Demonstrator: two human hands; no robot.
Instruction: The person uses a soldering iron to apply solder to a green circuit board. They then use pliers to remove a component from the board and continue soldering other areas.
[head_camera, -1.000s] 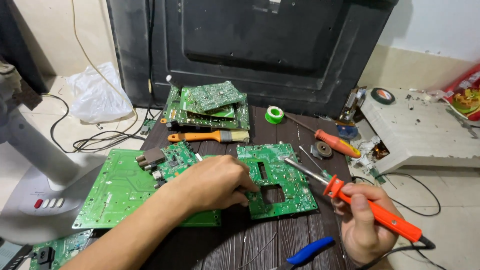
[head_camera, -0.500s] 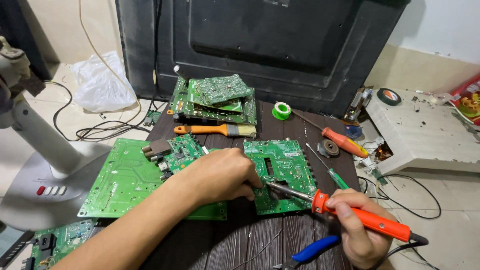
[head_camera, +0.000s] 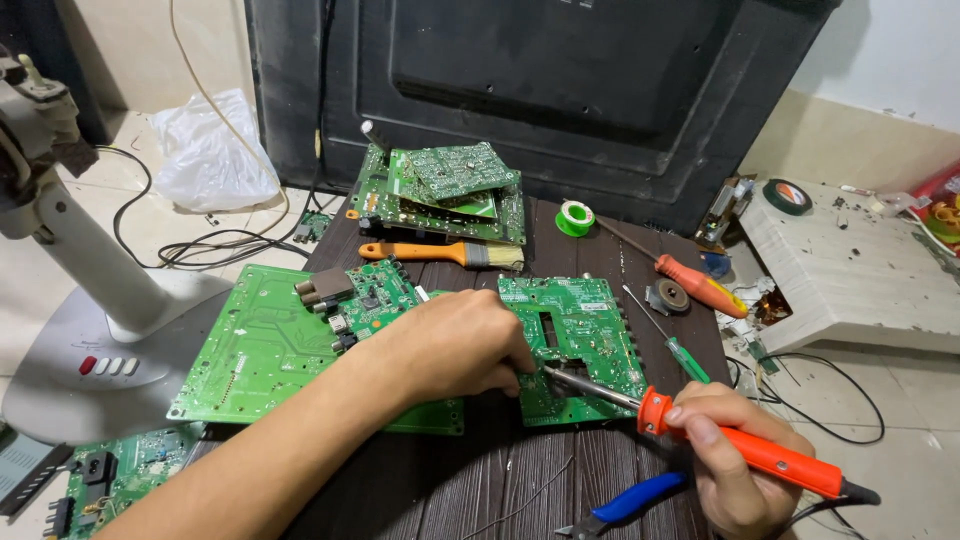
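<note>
My left hand (head_camera: 462, 345) rests closed on the near left edge of a green circuit board (head_camera: 580, 330) lying on the dark wooden table (head_camera: 440, 480); whatever its fingers pinch is hidden. My right hand (head_camera: 735, 455) grips an orange-handled soldering iron (head_camera: 745, 450). The iron's metal tip (head_camera: 555, 374) touches the board's near edge right beside my left fingertips.
A large green board (head_camera: 265, 345) lies left of my arm, a stack of boards (head_camera: 445, 190) at the back. An orange-handled brush (head_camera: 440, 252), green solder spool (head_camera: 575, 217), two screwdrivers (head_camera: 690, 280), blue-handled pliers (head_camera: 625, 505), a fan base (head_camera: 90, 350) and a black TV back (head_camera: 540, 90) surround them.
The soldering iron has swung down and left from above the board until its tip meets the board's near edge by my left fingers. My left hand stayed in place.
</note>
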